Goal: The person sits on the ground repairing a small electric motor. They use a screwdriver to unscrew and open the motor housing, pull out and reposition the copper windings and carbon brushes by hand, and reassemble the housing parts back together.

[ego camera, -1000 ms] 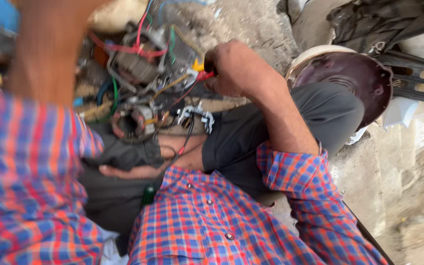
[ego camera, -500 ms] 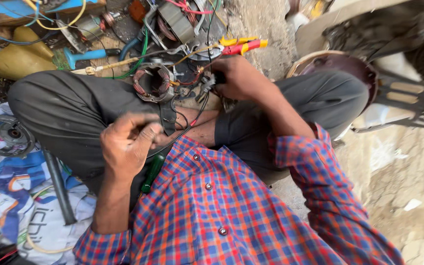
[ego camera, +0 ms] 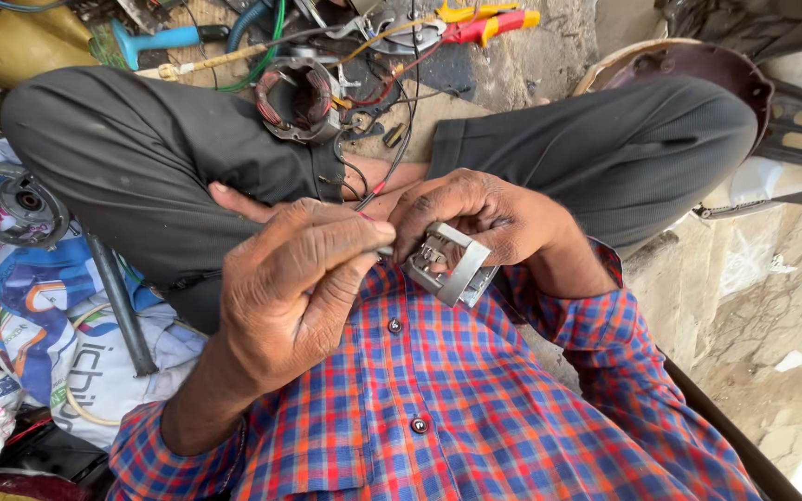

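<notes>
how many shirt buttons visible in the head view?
2. One button sits on the plaid shirt just below the left hand; the other button lies lower on the placket. More may be hidden behind the hands.

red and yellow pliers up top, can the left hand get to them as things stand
Probably not straight away. The left hand is pinching a thin wire against the small metal part that the right hand holds. The pliers lie beyond the crossed legs, past the copper-wound coil and tangled wires.
</notes>
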The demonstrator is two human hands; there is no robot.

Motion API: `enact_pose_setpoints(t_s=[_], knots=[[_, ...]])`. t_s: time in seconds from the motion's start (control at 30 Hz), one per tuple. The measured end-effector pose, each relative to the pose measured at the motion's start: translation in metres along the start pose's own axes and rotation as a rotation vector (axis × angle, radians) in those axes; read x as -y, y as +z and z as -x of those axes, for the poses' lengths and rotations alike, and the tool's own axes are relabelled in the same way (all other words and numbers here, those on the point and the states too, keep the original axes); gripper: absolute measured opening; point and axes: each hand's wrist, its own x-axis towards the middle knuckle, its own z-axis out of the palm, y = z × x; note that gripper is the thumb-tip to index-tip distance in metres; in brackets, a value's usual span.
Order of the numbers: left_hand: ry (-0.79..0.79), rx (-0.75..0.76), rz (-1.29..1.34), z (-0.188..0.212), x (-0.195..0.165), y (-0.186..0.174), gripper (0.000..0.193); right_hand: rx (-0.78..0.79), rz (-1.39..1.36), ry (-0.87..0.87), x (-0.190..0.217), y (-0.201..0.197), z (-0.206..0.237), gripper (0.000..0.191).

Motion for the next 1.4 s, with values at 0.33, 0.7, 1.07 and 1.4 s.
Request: enact_pose_setpoints(t_s=[0.33,0.7,1.07,1.4], knots=[[0.057,0.175,-0.041,0.012,-0.017,0.01,0.029,0.159,0.015,-0.018,0.001,0.007,-0.001,0.041],[0.14,0.041,-0.1,0.057,-0.058,-0.029,0.023,-0.152,0.748,-0.22,0.053,0.107,-0.013,0.034],[0.206,-0.053,-0.029,0.111,-0.074,-0.058,0.028,-0.381,1.005,-0.44,0.051,0.18,-0.042,0.025],[0.266,-0.03,-0.173,0.106,-0.096,-0.066,0.029,-0.352,1.109,-0.484,0.07,0.182,-0.046,0.032]])
